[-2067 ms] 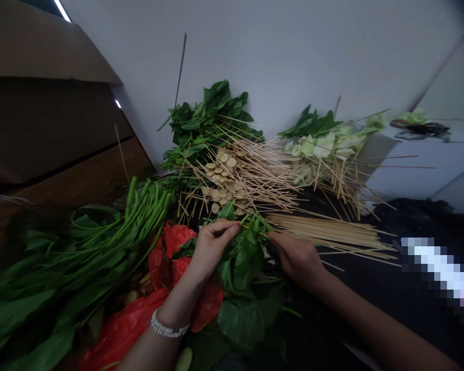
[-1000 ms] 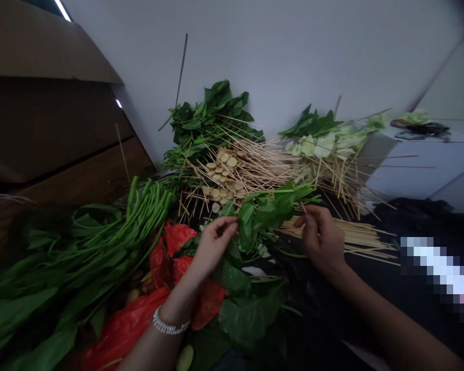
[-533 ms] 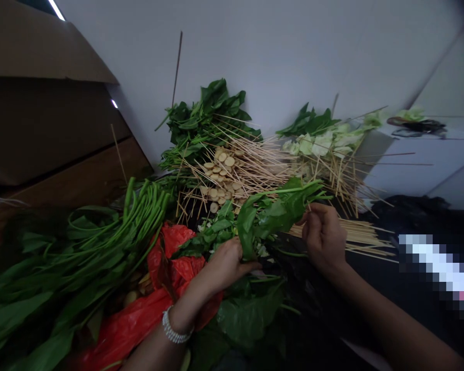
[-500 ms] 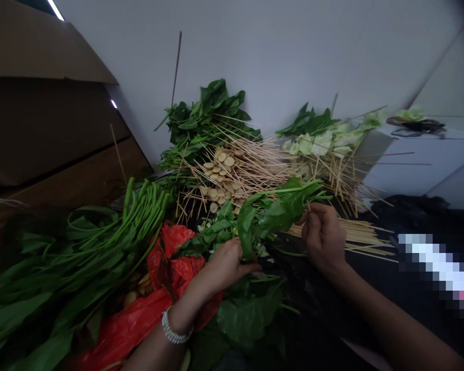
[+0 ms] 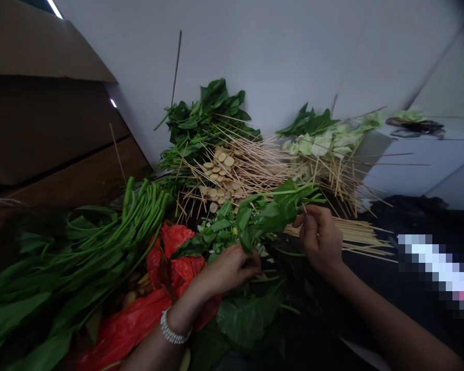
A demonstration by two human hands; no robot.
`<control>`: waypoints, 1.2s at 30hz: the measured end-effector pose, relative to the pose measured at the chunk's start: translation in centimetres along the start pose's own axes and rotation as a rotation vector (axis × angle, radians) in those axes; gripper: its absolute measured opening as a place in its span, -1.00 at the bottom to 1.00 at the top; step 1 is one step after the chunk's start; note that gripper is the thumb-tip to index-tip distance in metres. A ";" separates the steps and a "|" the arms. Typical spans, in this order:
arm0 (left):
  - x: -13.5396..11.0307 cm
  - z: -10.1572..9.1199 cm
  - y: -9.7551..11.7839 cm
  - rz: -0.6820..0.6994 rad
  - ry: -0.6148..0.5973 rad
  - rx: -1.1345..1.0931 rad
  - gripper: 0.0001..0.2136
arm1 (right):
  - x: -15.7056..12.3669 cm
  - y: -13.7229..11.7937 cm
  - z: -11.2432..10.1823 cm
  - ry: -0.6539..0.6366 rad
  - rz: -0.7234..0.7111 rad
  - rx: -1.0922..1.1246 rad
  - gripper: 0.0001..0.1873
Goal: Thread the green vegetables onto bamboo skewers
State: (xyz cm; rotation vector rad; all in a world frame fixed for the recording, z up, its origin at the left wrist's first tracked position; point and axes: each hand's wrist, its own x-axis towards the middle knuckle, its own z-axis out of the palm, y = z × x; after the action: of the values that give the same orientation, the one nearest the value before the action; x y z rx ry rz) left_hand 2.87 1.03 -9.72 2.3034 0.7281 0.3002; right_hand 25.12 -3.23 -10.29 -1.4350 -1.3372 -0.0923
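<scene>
A bunch of leafy greens (image 5: 272, 214) spans the space between my hands, its cut stems pointing right. My left hand (image 5: 228, 268), with a beaded bracelet on the wrist, curls at the lower leaf ends; its fingertips are partly hidden. My right hand (image 5: 320, 239) is closed in a pinch beside the stems, on a thin skewer (image 5: 304, 209) whose tip shows above the fingers. Most of that skewer is hidden by the hand and leaves. Beneath my hands lie more small leaves (image 5: 212, 239) and a broad green leaf (image 5: 251, 317).
Skewered potato slices (image 5: 220, 175) are heaped ahead, with skewered greens (image 5: 212, 111) behind and skewered cabbage (image 5: 320, 143) to the right. Bare skewers (image 5: 365, 238) lie beside my right hand. Long-stemmed greens (image 5: 100, 257) and a red plastic bag (image 5: 139, 314) are at left, near a cardboard box (image 5: 42, 123).
The bunch of greens has dropped slightly and shifted a little left. My right hand has moved slightly left with it, and my left hand's fingers have curled in more.
</scene>
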 end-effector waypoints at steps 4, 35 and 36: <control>0.0 -0.2 -0.4 -0.027 0.150 -0.085 -0.83 | -0.1 0.0 -0.1 0.000 0.020 0.030 -0.81; 0.7 -1.0 -1.6 -0.081 0.568 -0.100 -0.88 | 0.1 -0.2 -0.3 0.050 -0.014 0.001 -0.85; 0.7 -1.3 -1.8 -0.105 0.646 -0.120 -0.85 | 0.2 -0.1 -0.3 0.061 -0.004 0.004 -0.84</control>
State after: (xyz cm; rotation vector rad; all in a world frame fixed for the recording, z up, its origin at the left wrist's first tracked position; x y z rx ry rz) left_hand 2.17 3.21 -9.97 2.0405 1.1005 1.0360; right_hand 25.27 -3.40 -9.97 -1.4155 -1.2896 -0.1353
